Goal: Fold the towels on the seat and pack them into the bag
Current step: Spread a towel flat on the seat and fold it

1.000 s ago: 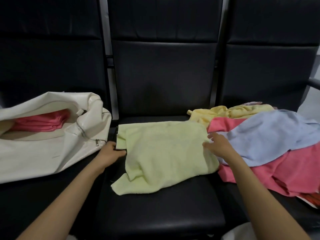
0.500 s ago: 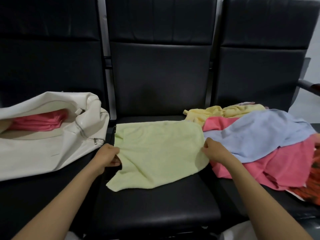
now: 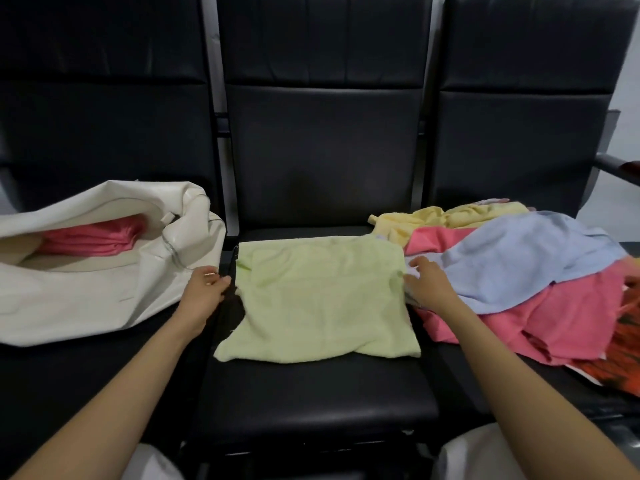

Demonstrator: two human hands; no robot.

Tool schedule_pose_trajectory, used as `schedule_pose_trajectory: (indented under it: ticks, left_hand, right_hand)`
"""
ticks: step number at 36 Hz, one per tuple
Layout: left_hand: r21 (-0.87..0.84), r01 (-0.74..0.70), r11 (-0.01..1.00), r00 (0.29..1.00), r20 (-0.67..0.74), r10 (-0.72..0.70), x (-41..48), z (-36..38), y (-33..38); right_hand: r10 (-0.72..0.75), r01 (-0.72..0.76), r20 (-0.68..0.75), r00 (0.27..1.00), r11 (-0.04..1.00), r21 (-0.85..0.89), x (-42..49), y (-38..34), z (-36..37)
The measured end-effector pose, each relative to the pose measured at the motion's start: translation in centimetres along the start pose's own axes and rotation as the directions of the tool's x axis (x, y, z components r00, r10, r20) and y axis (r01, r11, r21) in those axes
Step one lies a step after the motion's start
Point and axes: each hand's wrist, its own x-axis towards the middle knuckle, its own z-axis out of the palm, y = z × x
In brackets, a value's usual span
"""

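A light green towel (image 3: 322, 299) lies spread almost flat on the middle black seat (image 3: 311, 400). My left hand (image 3: 204, 296) hovers just off its left edge with loosely parted fingers, and a dark gap separates it from the cloth. My right hand (image 3: 429, 289) rests with spread fingers at the towel's right edge, against the pile. On the left seat a white bag (image 3: 86, 299) lies on its side, mouth open, with a folded pink towel (image 3: 93, 237) inside. The right seat holds a heap: a blue towel (image 3: 526, 265) over a pink towel (image 3: 554, 323) and a yellow towel (image 3: 450, 220).
Three black seat backs rise behind the seats. An orange-red patterned item (image 3: 623, 348) pokes out under the heap at the far right. A dark armrest (image 3: 620, 168) juts in at the right edge. My pale-clothed knees show at the bottom.
Both hands pulled the green towel out sideways by its edges, so it now lies wider and flatter. The left hand has let go, and the right hand's fingers have spread.
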Motion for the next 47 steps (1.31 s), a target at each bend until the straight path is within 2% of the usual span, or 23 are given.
schedule_pose_trajectory:
  ticks: [2,4,6,8,11,13,15,17,19,21,23,24,26,27,29,33,37,43,47]
  left_hand:
    - [0.337,-0.194,0.921,0.981,0.082,0.176,-0.7,-0.1,-0.4]
    - [0.495,-0.395,0.774,0.916,0.274,0.293,-1.9,0.0,-0.6]
    - [0.494,-0.513,0.702,0.839,0.463,0.288,-3.1,0.0,-0.9]
    - [0.478,-0.577,0.662,0.768,0.593,0.241,-4.1,-0.4,-1.3]
    - [0.487,-0.599,0.636,0.707,0.694,0.135,-4.6,-1.8,-2.0]
    - [0.522,-0.626,0.579,0.684,0.725,0.086,-4.4,-2.6,-3.0]
    - [0.548,-0.655,0.521,0.682,0.725,0.094,-4.3,-3.0,-3.8]
    - [0.568,-0.640,0.518,0.714,0.688,0.129,-4.2,-2.9,-3.7]
    - [0.541,-0.561,0.627,0.759,0.639,0.128,-4.3,-2.7,-3.0]
    - [0.496,-0.486,0.719,0.803,0.578,0.144,-4.2,-2.7,-2.5]
    - [0.498,-0.443,0.746,0.854,0.486,0.183,-3.8,-2.6,-2.4]
    - [0.510,-0.429,0.746,0.874,0.443,0.200,-3.6,-2.4,-2.5]
    - [0.560,-0.467,0.684,0.872,0.422,0.249,-3.6,-2.3,-2.7]
    - [0.571,-0.499,0.652,0.855,0.446,0.263,-3.6,-2.3,-2.7]
    - [0.567,-0.538,0.624,0.820,0.523,0.232,-3.6,-2.7,-3.0]
    - [0.613,-0.571,0.547,0.785,0.603,0.143,-3.6,-3.0,-3.6]
    - [0.604,-0.518,0.606,0.832,0.519,0.195,-3.3,-2.8,-3.8]
    - [0.719,-0.445,0.533,0.889,0.423,0.172,-2.4,-2.6,-4.4]
    - [0.746,-0.411,0.524,0.906,0.400,0.141,-2.3,-2.7,-3.9]
  right_hand:
    - [-0.101,0.098,-0.008,0.995,0.977,-0.191,-0.5,0.3,0.3]
    - [-0.198,0.198,0.024,0.980,0.959,-0.205,-1.3,0.2,0.2]
    - [-0.285,0.306,0.150,0.947,0.941,-0.145,-2.7,-0.3,-0.2]
    - [-0.363,0.415,0.315,0.877,0.903,-0.114,-4.1,-0.6,-0.6]
    - [-0.293,0.448,0.550,0.782,0.878,-0.169,-5.8,-0.6,-1.0]
    - [-0.216,0.424,0.603,0.768,0.878,-0.225,-6.1,0.1,-0.7]
    - [-0.227,0.442,0.583,0.780,0.859,-0.257,-5.9,0.8,-0.2]
    - [-0.267,0.475,0.564,0.781,0.840,-0.261,-5.6,1.4,0.0]
    - [-0.265,0.435,0.577,0.772,0.883,-0.177,-5.4,1.4,-0.6]
    - [-0.263,0.359,0.522,0.812,0.929,-0.091,-5.1,1.5,-1.2]
    - [-0.261,0.323,0.366,0.893,0.939,-0.118,-4.7,1.8,-1.6]
    - [-0.267,0.323,0.273,0.924,0.927,-0.189,-4.4,2.2,-1.4]
    - [-0.287,0.332,0.186,0.940,0.898,-0.291,-4.0,2.8,-1.1]
    - [-0.306,0.347,0.179,0.935,0.892,-0.288,-4.0,2.9,-0.9]
    - [-0.343,0.396,0.228,0.911,0.882,-0.256,-4.1,2.9,-0.6]
    - [-0.371,0.478,0.343,0.863,0.820,-0.315,-4.5,3.0,0.9]
    - [-0.345,0.431,0.275,0.898,0.818,-0.380,-4.6,2.9,2.4]
    - [-0.293,0.334,0.159,0.943,0.819,-0.467,-4.2,2.4,3.8]
    - [-0.274,0.287,0.087,0.958,0.885,-0.366,-4.1,2.2,3.8]
